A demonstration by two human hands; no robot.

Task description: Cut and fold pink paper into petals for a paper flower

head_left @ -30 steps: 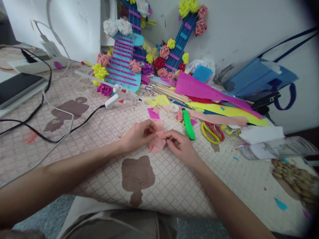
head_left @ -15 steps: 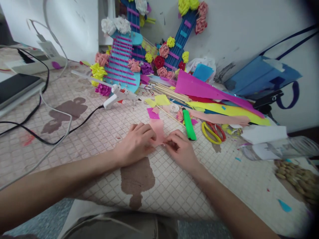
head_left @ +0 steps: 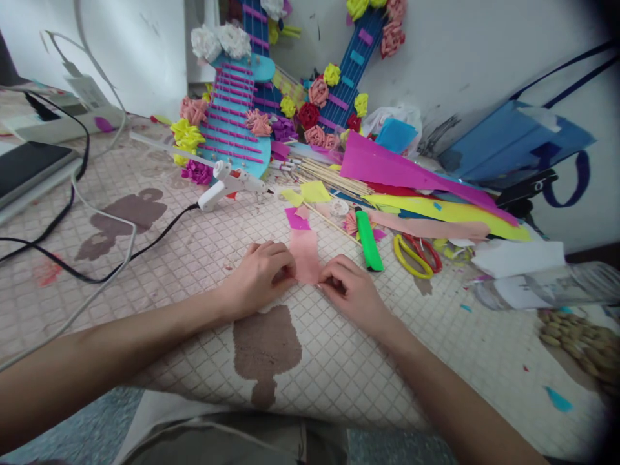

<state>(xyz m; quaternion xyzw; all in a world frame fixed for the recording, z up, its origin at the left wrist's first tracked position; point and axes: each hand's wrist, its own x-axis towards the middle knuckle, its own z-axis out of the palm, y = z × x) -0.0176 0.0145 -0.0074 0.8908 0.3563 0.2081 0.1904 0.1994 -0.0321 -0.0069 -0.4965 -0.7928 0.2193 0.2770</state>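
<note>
A strip of pink crepe paper (head_left: 305, 255) lies on the patterned tablecloth (head_left: 339, 349) between my hands. My left hand (head_left: 267, 271) is closed, pinching the strip's near left corner. At the near right corner, the fingertips of my right hand (head_left: 349, 287) pinch the same paper. A small magenta paper piece (head_left: 296, 218) lies at the strip's far end. Just beyond my right hand rests a bright green box cutter (head_left: 369, 240), and right of that a pair of scissors (head_left: 415, 256) with yellow and red handles.
A white glue gun (head_left: 230, 187) with its black cord lies at the left. Behind stand decorated blue guitar shapes (head_left: 237, 119) with paper flowers. Wooden sticks (head_left: 332, 175) and coloured paper sheets (head_left: 416, 174) lie at the back. A clear bottle (head_left: 547, 287) lies at the right.
My left hand has shifted slightly left to the paper's edge, leaving more of the pink strip uncovered. My right hand keeps its pinch at the right corner.
</note>
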